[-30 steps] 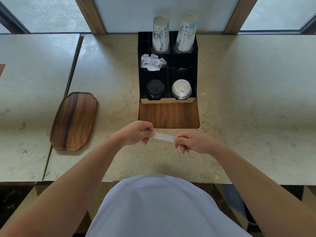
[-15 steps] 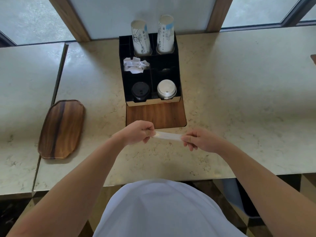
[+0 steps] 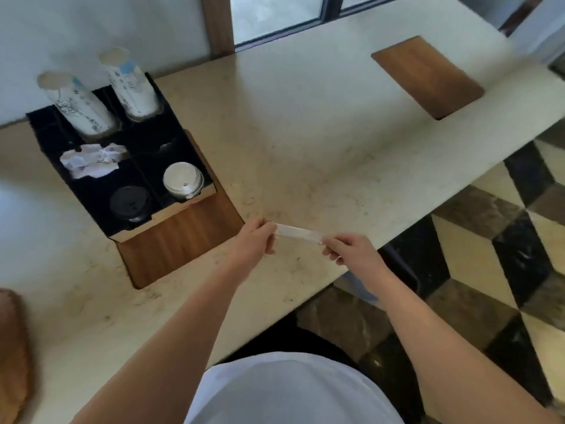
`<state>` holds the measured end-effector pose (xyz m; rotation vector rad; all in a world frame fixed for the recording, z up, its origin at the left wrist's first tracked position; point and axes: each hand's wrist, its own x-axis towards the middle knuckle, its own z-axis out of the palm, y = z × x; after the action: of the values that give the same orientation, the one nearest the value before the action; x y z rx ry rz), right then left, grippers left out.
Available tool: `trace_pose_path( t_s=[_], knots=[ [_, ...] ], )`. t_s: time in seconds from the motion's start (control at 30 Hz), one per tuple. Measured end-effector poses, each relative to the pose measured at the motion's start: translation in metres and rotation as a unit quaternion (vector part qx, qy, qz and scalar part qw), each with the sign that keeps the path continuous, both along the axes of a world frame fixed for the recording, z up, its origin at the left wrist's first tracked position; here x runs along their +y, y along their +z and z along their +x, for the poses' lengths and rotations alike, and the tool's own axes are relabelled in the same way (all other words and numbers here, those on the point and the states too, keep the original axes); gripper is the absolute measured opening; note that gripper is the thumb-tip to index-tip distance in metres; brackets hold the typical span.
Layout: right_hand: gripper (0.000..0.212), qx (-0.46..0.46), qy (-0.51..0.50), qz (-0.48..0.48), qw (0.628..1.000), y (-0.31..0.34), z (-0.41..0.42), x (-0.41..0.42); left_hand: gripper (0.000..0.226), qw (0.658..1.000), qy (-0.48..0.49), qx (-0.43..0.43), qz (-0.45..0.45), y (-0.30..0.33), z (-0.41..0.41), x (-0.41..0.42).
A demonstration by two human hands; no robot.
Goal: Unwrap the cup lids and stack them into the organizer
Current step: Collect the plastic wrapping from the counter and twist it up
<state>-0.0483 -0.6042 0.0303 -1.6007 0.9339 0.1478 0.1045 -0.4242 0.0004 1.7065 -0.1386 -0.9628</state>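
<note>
While both hands hover over the near edge of the pale stone tabletop [image 3: 305, 142], they stretch a thin strip of clear wrapper [image 3: 298, 233] between them: the left hand [image 3: 255, 241] pinches one end with curled fingers, and the right hand [image 3: 351, 254] pinches the other end the same way. The strip hangs above the tabletop, not touching it, just right of the wooden board [image 3: 180, 240] on which the black organizer [image 3: 91, 191] stands. That organizer sits to the left of the hands and appears tilted in the wide view. Its front right compartment holds a stack of white lids [image 3: 182, 179], and the front left compartment holds black lids [image 3: 130, 204]. Behind the black lids, a crumpled white wad [image 3: 91, 159] fills a middle compartment; whether it is paper or wrapper cannot be told. At the back, two stacks of printed paper cups [image 3: 104, 90] rise bottom-up out of the rear slots, side by side. A second wooden board [image 3: 428, 76] lies far off on the right part of the tabletop, well apart from everything else. At the lower left edge, part of a brown wooden tray [image 3: 12, 356] shows, blurred. A patterned tile floor [image 3: 489, 270] shows beyond the tabletop's edge on the right.
</note>
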Motion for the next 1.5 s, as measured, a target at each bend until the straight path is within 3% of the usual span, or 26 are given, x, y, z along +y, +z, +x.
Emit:
trace_pose_path(
  t_s=[0.13,0.27,0.57,0.73,0.93,1.07,1.17,1.23,1.37,1.5],
  knots=[
    [0.016,0.010,-0.138,0.054,0.989,0.002,-0.049,0.003,0.018,0.999,-0.029,0.038,-0.009,-0.017,-0.031,-0.021],
    [0.016,0.009,-0.203,0.031,0.979,0.001,-0.099,0.001,0.024,0.994,-0.093,0.048,-0.013,-0.024,-0.056,-0.044],
    [0.016,0.020,-0.343,0.086,0.935,-0.024,-0.177,-0.031,0.018,0.975,-0.216,-0.042,0.027,-0.030,-0.113,-0.133],
    [0.013,0.015,-0.436,0.170,0.883,-0.052,-0.214,-0.070,0.012,0.971,-0.200,-0.093,0.097,-0.038,-0.159,-0.176],
    [0.012,0.014,-0.478,0.247,0.843,-0.082,-0.241,-0.110,0.019,0.954,-0.192,-0.159,0.169,-0.041,-0.174,-0.224],
    [0.012,0.023,-0.530,0.284,0.798,-0.096,-0.246,-0.134,0.011,0.881,-0.254,-0.348,0.196,-0.041,-0.167,-0.264],
    [0.012,0.028,-0.565,0.297,0.769,-0.113,-0.245,-0.147,0.027,0.777,-0.323,-0.504,0.196,-0.059,-0.153,-0.300],
    [0.011,0.053,-0.586,0.300,0.751,-0.128,-0.243,-0.154,0.040,0.724,-0.375,-0.534,0.223,-0.076,-0.145,-0.322],
    [0.008,0.101,-0.632,0.303,0.706,-0.166,-0.240,-0.170,0.059,0.658,-0.427,-0.583,0.213,-0.114,-0.134,-0.374],
    [0.009,0.135,-0.659,0.288,0.681,-0.201,-0.240,-0.193,0.070,0.618,-0.410,-0.637,0.212,-0.143,-0.129,-0.398]
  ],
)
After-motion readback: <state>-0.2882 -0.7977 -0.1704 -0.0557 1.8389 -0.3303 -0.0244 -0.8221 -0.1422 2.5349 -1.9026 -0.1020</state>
